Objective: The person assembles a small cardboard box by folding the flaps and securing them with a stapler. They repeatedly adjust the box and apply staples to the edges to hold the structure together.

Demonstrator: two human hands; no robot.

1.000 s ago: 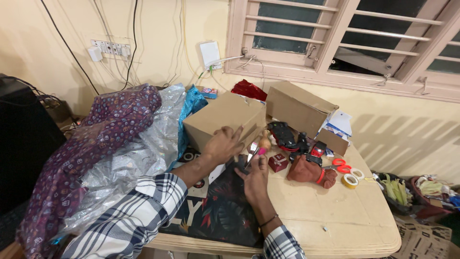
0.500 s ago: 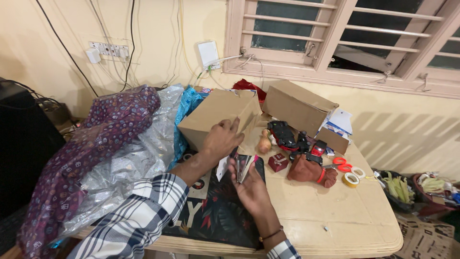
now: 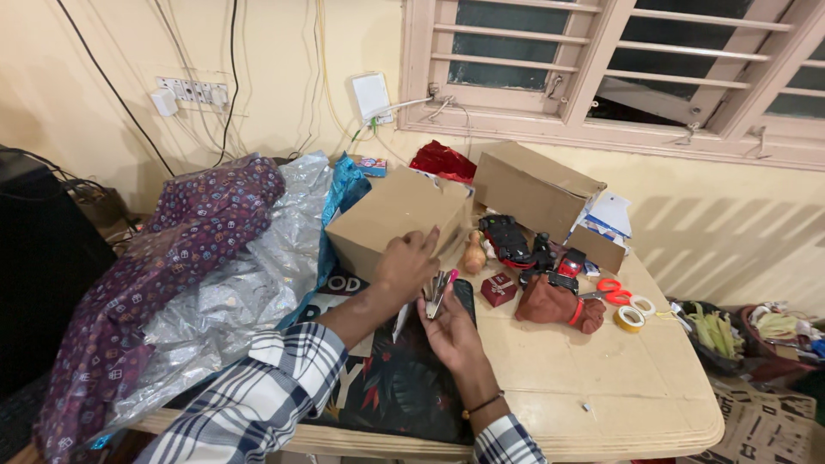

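My left hand rests against the lower front face of a brown cardboard box, fingers spread, gripping nothing. Just below it my right hand is turned palm up and holds a small bunch of tools: thin metal pieces and one pink-tipped piece. The fingertips of my left hand are close to these tools. A dark flat object lies beside my right fingers. Both hands are over a black flower-print sheet on the cream table.
A second cardboard box stands behind. To the right lie a black toy car, a small red box, a brown cloth lump, red scissors and a tape roll. Purple cloth and silver plastic fill the left.
The box, tilted up by my left hand half a second ago, sits flat again. My right hand has turned palm up with the small tools and drawn slightly toward me.
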